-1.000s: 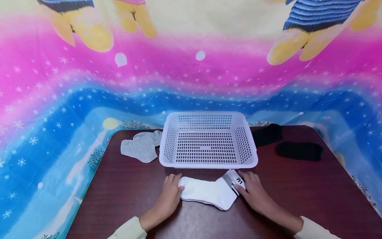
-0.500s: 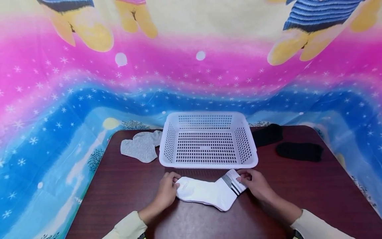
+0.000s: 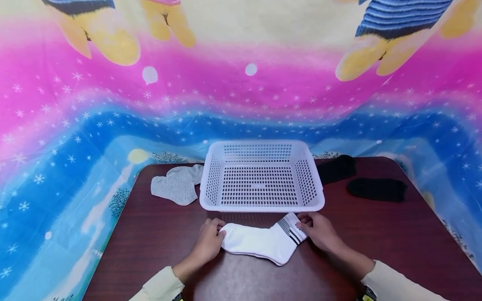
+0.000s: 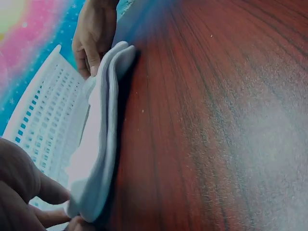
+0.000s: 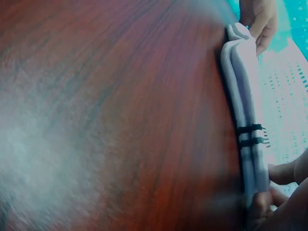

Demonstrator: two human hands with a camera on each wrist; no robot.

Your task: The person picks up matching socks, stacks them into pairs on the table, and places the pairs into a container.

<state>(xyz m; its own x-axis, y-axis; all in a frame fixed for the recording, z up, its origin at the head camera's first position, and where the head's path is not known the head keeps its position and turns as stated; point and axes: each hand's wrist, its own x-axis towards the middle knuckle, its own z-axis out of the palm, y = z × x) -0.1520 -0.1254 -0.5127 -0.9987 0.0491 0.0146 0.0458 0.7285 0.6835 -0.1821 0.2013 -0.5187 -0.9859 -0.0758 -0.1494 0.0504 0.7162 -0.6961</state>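
Lying layered on the glossy, wood-grained table (image 3: 158, 234), soft white socks (image 3: 256, 242) bend at the heel, dark stripes ringing their cuffs, just in front of a rectangular plastic basket (image 3: 263, 208) pierced with small slots. Thin grey socks (image 3: 175, 189) rest left of it, black socks (image 3: 376, 189) right. Forearms in pale sleeves (image 3: 162, 286) angle inward; the left hand (image 3: 209, 240) pinches the toe end, the right hand (image 3: 321, 232) the cuffs.

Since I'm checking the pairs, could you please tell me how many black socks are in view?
2: one black sock partly hidden by the basket, at its right; a second black sock farther right on the table. More may be hidden.
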